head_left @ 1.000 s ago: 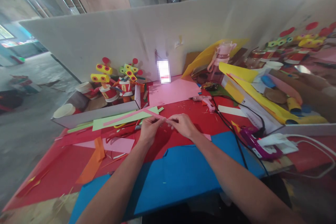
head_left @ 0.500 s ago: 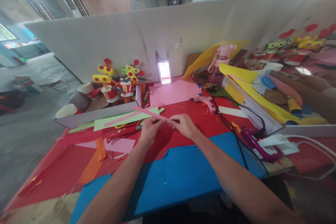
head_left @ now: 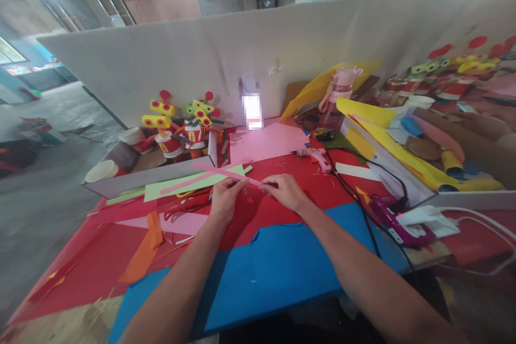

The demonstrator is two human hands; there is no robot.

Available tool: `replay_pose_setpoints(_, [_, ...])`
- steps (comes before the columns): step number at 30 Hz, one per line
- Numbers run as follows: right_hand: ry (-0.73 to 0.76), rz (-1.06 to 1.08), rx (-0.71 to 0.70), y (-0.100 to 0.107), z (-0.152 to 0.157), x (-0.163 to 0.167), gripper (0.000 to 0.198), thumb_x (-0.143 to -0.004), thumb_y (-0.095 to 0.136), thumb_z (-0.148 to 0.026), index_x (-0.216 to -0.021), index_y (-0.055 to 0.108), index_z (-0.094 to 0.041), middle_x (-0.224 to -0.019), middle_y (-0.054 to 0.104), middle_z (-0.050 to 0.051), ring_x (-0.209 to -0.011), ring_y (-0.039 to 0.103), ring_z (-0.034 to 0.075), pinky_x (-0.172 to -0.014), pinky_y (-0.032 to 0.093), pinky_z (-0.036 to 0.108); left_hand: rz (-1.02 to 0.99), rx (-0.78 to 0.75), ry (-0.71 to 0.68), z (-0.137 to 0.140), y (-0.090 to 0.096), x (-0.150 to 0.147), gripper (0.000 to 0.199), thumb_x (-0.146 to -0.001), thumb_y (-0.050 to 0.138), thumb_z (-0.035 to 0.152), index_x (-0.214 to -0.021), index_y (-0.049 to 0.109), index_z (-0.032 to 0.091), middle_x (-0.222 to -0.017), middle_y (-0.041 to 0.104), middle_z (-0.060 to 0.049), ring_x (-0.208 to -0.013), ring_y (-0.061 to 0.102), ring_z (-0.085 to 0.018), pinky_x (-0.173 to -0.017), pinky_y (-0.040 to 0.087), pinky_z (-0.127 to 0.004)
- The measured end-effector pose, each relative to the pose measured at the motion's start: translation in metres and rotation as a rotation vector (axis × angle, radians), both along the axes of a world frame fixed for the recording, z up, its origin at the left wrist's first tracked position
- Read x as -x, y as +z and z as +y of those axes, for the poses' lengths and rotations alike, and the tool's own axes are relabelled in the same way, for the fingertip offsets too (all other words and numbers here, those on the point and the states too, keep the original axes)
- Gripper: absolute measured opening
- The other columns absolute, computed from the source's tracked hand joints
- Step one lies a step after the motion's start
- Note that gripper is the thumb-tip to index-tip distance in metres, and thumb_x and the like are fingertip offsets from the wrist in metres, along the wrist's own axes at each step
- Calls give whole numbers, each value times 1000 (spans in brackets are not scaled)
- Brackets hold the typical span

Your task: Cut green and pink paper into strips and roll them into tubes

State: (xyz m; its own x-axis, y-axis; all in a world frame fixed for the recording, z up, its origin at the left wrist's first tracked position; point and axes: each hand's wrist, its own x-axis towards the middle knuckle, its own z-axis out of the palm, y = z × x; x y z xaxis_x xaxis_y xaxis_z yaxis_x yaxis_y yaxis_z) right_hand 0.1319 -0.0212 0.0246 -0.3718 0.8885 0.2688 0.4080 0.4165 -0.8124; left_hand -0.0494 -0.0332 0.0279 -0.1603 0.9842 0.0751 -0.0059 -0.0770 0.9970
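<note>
A narrow pink paper strip (head_left: 231,173) stretches between my two hands above the red table covering (head_left: 278,226). My left hand (head_left: 226,193) pinches the strip partway along, and its free length runs off to the upper left. At the right end, my right hand (head_left: 281,191) is closed on the strip with thumb and fingertips. Another pink strip (head_left: 181,184) lies across a light green paper (head_left: 161,191) behind my left hand. Below my left hand are a red-handled tool (head_left: 189,205), partly hidden, and a pink sheet (head_left: 187,223).
A pink glue gun (head_left: 314,157) lies right of my hands, its black cord trailing to a purple power strip (head_left: 403,220). Cup figures (head_left: 169,142) stand in a box at left. A carton of paper (head_left: 403,156) stands right; blue sheet (head_left: 274,269) in front.
My left hand has slid a little leftward along the pink strip, so a short stretch now shows between my hands. The strip's free end has shifted left. My right hand has barely moved.
</note>
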Motion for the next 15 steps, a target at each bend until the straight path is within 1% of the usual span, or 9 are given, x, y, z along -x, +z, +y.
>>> replay_pose_setpoints(3, [13,-49,-50,2,-1,0,14,-85,65,-26,-81,73,-16,-71,69,3,-63,57,12,-59,35,22,-4,-15,1,1,-1,1,26,-62,77,35,-53,63,15,-51,58,0,-51,48,-10,-55,39,-23])
replay_pose_setpoints(7, [49,-92,-96,4,-2,0,21,-90,58,-25,-77,71,-16,-69,67,3,-63,55,12,-60,35,22,2,-20,6,0,0,1,27,-63,77,36,-53,62,16,-50,57,0,-50,48,-10,-54,40,-23])
replay_pose_setpoints(11, [60,-81,-85,2,-2,-1,21,-91,55,-23,-79,72,-16,-70,68,3,-64,57,13,-61,37,22,-23,-15,-7,0,0,1,26,-62,77,35,-54,62,16,-51,58,1,-49,48,-10,-53,41,-23])
replay_pose_setpoints(15, [59,-62,-35,-1,0,-1,22,-90,55,-20,-75,71,-15,-70,69,3,-62,59,12,-60,38,21,-26,-23,-8,0,1,1,26,-63,77,34,-53,62,16,-50,57,1,-50,48,-9,-54,40,-23])
